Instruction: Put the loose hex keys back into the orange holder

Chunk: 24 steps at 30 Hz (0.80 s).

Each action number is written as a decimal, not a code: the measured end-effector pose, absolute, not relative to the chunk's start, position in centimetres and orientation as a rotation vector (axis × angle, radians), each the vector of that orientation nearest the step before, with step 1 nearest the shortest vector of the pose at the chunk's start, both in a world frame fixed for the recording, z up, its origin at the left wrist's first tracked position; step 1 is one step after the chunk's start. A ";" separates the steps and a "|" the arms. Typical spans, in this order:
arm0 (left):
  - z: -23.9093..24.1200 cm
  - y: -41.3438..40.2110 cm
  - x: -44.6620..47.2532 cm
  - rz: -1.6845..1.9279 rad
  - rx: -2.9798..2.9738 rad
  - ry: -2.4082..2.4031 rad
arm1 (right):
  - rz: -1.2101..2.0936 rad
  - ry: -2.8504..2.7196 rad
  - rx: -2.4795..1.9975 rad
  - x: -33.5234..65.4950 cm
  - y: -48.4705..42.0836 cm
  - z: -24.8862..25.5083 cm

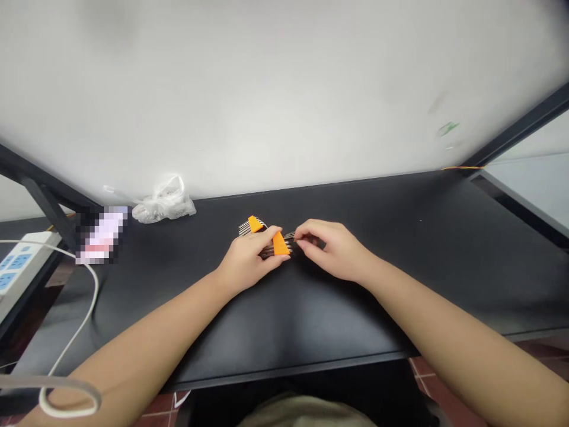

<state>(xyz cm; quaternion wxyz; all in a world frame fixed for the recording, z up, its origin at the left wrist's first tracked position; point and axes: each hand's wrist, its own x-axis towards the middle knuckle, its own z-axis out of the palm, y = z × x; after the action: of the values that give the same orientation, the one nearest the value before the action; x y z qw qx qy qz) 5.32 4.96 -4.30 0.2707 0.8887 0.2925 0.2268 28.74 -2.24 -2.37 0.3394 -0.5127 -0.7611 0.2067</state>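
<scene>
Steadying an orange holder [281,244] at the centre of the clock face, on or just above the black worktop [293,323], contact unclear; left hand [246,260] in from eight o'clock, fingers closed on the holder from both edges, thumb on its six o'clock side, slim metal rods [244,228] pointing out towards ten. Right hand [336,246] at three o'clock, fingers drawn narrow, tips close together at the near rod ends; firm pinch or bare touch, cannot tell. For good work, judging by the pose: grip the orange by its edges, clear of the rod ends; handle one rod at a time, close to the orange, moving it straight along its own line without levering. Better to stay low over the worktop in case of a dropped rod. Hard to make out: a second orange piece [255,223] towards eleven, perhaps part of the same holder, with any join behind the left fingers. No telling rod count, tip shapes or slots at this size. Towards nine, a pixelated object [102,234], unreadable, and a power strip [23,270], cut off at the view's edge; between nine and ten, a clear plastic bag [165,206], contents uncertain.
</scene>
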 end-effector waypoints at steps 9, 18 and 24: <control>-4.4 4.8 5.3 0.593 2.397 0.840 | 0.278 -2.174 -1.582 31.1 -0.7 -4.5; -4.7 5.0 5.2 0.626 2.378 0.838 | 0.305 -2.282 -1.857 30.5 -1.6 -3.3; -4.7 5.0 5.3 0.618 2.406 0.844 | 0.394 -2.254 -1.743 30.2 -1.9 -2.3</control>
<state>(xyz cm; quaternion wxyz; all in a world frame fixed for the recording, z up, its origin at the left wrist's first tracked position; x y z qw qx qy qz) 5.26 5.02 -4.71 0.2559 0.8865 0.3110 0.2278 30.24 -1.95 -2.35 0.1323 -0.6006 -0.7768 0.1357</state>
